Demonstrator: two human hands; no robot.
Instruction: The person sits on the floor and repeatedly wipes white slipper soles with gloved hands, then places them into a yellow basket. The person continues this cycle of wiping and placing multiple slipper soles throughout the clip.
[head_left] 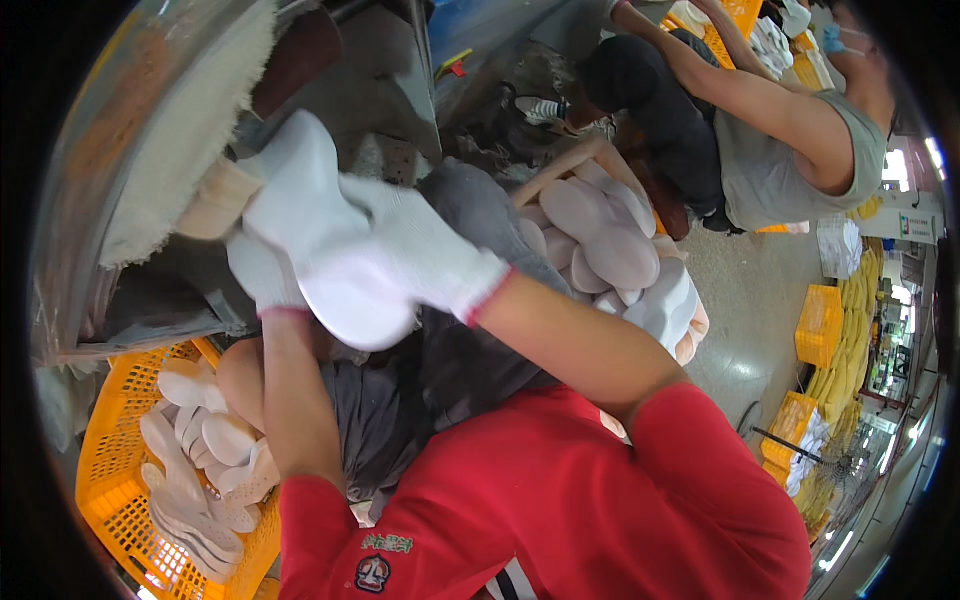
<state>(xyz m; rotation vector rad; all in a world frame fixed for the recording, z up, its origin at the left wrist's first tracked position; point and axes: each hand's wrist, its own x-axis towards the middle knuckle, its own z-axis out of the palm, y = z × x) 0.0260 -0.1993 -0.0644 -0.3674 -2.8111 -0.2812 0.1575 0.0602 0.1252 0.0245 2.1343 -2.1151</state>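
Note:
A white shoe sole (318, 190) is held up slantwise in front of me, its lower end smeared by motion. My right hand (425, 245), in a white knit glove with a pink cuff, grips the sole along its right edge. On the other side my left hand (262, 272), gloved the same way, holds it from behind and below; most of those fingers are hidden by the sole. The sole's left edge lies against or very near a tan roller (222, 198) on the machine; I cannot tell whether they touch.
A machine edge coated in pale fluff (195, 130) rises at the left. Beside my left arm stands an orange crate (100, 470) holding several soles. More soles (610, 235) are piled by my other leg. A seated co-worker (790, 150) is at the upper right, with concrete floor (745, 300) between us.

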